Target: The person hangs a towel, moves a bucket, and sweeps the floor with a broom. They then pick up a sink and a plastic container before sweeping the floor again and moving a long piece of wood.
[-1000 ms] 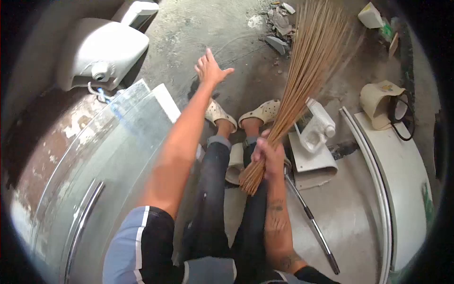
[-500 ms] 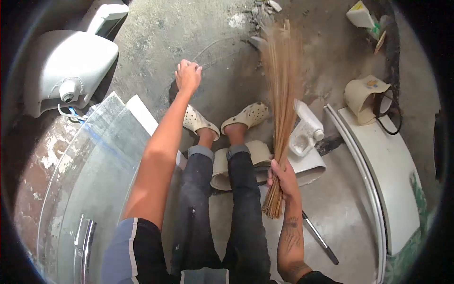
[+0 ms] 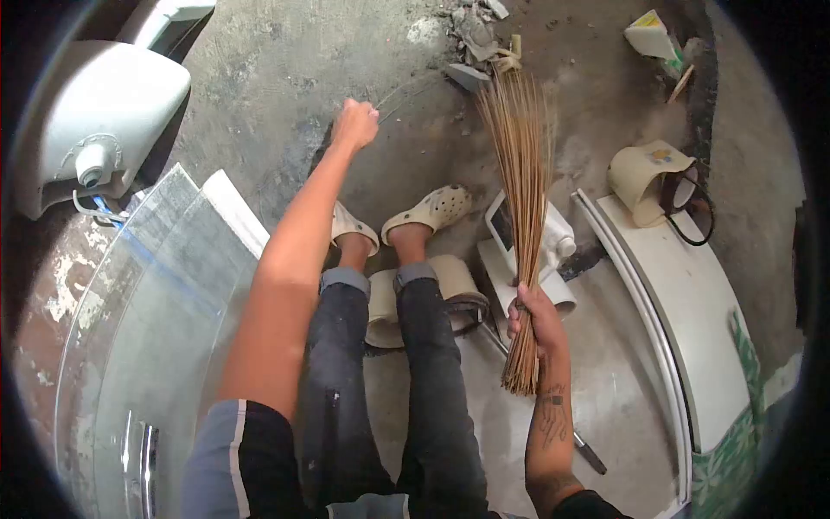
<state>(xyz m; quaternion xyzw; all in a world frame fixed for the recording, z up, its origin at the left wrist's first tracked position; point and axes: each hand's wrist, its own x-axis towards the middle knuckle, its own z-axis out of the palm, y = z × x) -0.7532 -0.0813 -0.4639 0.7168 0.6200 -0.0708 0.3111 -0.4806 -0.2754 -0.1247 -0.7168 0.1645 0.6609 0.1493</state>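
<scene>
My right hand (image 3: 538, 318) is wrapped round the bound lower part of a stick broom (image 3: 522, 186), whose thin brown sticks fan out away from me. Their tips reach a heap of rubble (image 3: 474, 39) on the concrete floor. My left hand (image 3: 355, 125) is closed, low over the floor ahead of my left foot. A thin wire (image 3: 406, 92) runs from its fingers toward the rubble; the grip itself is partly hidden. Beside the broom lies a white plastic jug (image 3: 558, 235), partly covered by the sticks.
Glass panes (image 3: 156, 285) lean at my left, below a white basin (image 3: 112, 112). A curved white panel (image 3: 674, 285) lies on the right, with a cream plastic piece (image 3: 644, 186) at its far end. A black-handled tool (image 3: 590, 454) rests near my right forearm. My clogs (image 3: 432, 212) stand mid-floor.
The broom's sticks were blurred by motion and are now sharper. My left hand has closed more tightly and shifted slightly right, and the wire's curve looks straighter. The whole view has shifted a little.
</scene>
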